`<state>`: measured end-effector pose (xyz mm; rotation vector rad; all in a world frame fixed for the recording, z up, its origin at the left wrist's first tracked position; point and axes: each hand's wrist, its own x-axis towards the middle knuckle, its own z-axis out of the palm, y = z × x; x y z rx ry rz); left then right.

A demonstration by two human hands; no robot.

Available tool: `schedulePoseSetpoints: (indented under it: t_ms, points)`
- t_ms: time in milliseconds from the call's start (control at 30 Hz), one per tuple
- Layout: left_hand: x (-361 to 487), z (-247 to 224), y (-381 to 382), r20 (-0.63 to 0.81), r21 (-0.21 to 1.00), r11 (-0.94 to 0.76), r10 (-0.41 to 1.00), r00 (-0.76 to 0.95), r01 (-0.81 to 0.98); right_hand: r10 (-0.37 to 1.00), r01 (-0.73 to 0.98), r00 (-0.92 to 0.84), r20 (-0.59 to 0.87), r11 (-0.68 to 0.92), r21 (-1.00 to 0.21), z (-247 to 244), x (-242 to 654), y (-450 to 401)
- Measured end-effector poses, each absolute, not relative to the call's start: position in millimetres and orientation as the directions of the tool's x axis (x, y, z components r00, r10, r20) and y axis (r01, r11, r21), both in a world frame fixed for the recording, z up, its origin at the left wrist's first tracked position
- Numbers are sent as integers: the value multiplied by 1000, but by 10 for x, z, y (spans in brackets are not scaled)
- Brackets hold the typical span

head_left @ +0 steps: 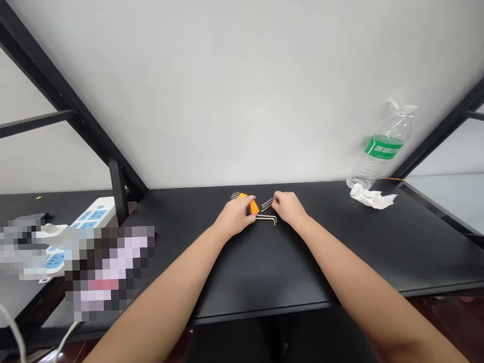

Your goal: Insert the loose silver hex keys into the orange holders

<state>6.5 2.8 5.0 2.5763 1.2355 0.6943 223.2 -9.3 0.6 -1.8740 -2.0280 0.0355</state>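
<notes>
My left hand is closed around an orange hex key holder. Several thin metal key ends stick out past its far left side. Just right of the holder, loose hex keys lie on the black desktop, their right ends reaching my right hand. The fingers of that hand are pinched together at those ends and partly hide them. Nearer to me, a longer L-shaped hex key lies with its bent end to the right and its other end by my left fingers.
A clear plastic bottle with a green label leans against the white wall at the right, a crumpled tissue at its base. To the left are a white power strip, a blurred-out object and black frame bars. The black desk ends in front of me.
</notes>
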Motion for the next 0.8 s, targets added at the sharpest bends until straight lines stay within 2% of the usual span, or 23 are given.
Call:
schedulePoseSetpoints:
  t_ms: [100,233,467,667,800]
  points:
    - [34,43,55,320,429,-590,807,496,684,974,971,-18,227,71,-228,9,2236,-136]
    - [15,29,70,337,447,-576,817,468,684,981,980,-26,191,62,-186,37,2205,-275]
    - [9,20,70,326,462,-572,820,470,678,997,944,18,73,7,-330,109,2294,-414]
    - [4,1,76,340,454,-583,813,473,674,982,874,-130,140,180,-451,56,2403,-276]
    - [6,-11,86,337,455,-582,813,475,674,982,877,-124,140,174,-447,14,2413,-206]
